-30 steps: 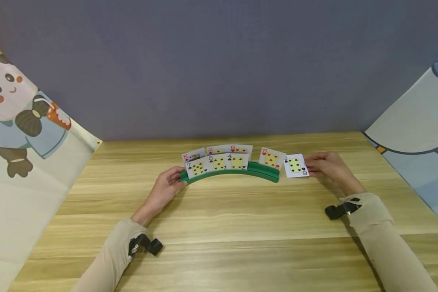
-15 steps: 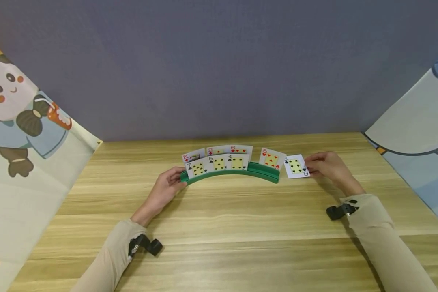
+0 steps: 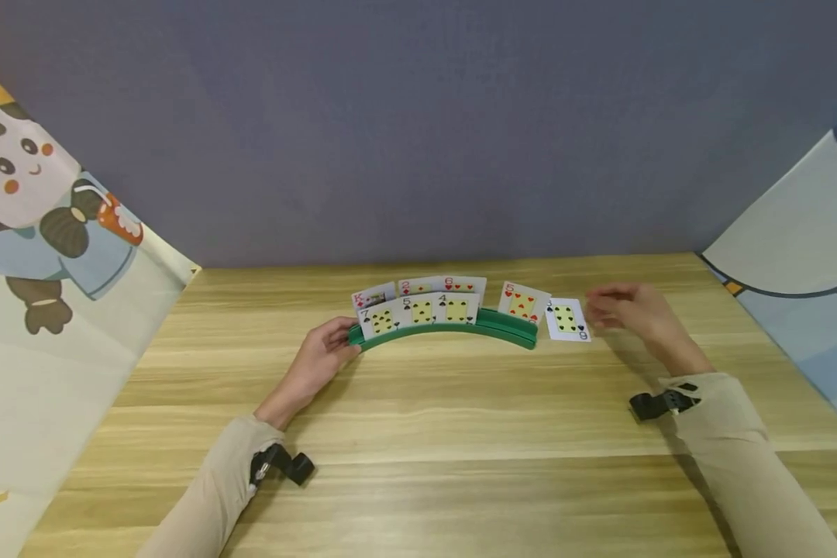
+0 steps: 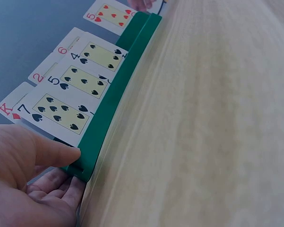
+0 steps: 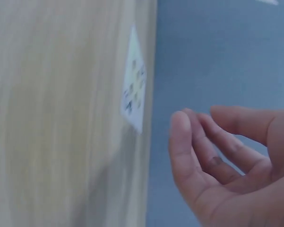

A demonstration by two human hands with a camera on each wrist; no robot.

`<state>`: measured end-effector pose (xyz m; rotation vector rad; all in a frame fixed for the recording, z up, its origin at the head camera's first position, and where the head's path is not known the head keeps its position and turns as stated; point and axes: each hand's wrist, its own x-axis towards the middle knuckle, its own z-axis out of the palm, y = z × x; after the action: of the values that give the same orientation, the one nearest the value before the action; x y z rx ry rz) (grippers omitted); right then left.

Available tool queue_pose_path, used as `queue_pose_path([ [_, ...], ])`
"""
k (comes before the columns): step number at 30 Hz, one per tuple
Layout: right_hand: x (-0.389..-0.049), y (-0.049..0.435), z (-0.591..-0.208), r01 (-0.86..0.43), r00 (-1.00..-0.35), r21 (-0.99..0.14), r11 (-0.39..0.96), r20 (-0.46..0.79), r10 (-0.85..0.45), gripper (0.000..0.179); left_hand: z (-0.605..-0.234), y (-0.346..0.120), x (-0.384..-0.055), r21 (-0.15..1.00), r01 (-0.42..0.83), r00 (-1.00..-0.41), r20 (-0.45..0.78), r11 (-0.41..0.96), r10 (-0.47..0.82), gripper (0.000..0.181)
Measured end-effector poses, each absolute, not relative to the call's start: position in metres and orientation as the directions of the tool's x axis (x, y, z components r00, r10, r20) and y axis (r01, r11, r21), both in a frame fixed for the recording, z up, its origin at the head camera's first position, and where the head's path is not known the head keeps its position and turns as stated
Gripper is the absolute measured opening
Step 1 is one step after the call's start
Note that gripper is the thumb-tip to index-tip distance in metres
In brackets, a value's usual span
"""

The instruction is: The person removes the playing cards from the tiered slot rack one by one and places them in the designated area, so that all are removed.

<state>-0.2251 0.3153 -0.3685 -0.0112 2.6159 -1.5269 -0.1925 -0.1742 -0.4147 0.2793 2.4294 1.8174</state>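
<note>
My left hand (image 3: pixel 315 356) grips the left end of a curved green card holder (image 3: pixel 505 325); in the left wrist view its thumb (image 4: pixel 61 153) lies on top and the fingers curl underneath. Three spade cards, including a four (image 3: pixel 456 308), stand in the front row. Behind them show a king (image 3: pixel 375 294), a red two (image 3: pixel 418 285) and a six of hearts (image 3: pixel 469 284). A five of hearts (image 3: pixel 521 302) leans apart near the right end. Just right of the holder, a spade card (image 3: pixel 567 320) lies face up. My right hand (image 3: pixel 638 316) hovers beside it, loosely curled and holding nothing.
All of this sits toward the back of a wood-grain table (image 3: pixel 418 457). A grey-blue wall (image 3: pixel 418 139) rises behind its far edge. Cartoon-printed panels (image 3: pixel 63 201) border the sides.
My right hand has let go of the spade card and drawn slightly away to the right. That card stays beside the holder. My left hand keeps its grip on the holder.
</note>
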Motion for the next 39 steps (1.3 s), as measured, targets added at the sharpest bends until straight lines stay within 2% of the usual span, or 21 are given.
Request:
queue_pose_path([
  [8,-0.212,0.295,-0.351,-0.086,-0.996,-0.898,0.432,0.067,-0.060,0.036,-0.415,-0.174,-0.192,0.958,0.078,-0.980,0.023,0.275,0.198,0.041],
  [24,-0.189,0.257,-0.309,-0.241,-0.970,-0.884,0.400,0.238,-0.059,0.026,-0.415,-0.177,-0.188,0.964,0.076,-0.983,0.029,0.256,0.182,0.041],
  [32,-0.177,0.238,-0.296,-0.271,-0.963,-0.872,0.407,0.251,-0.102,0.024,-0.416,-0.176,-0.190,0.964,0.084,-0.979,0.033,0.252,0.199,0.041],
  [39,-0.181,0.221,-0.295,-0.319,-0.946,-0.862,0.393,0.270,-0.177,0.025,-0.415,-0.174,-0.191,0.964,0.085,-0.978,0.032,0.252,0.207,0.041],
])
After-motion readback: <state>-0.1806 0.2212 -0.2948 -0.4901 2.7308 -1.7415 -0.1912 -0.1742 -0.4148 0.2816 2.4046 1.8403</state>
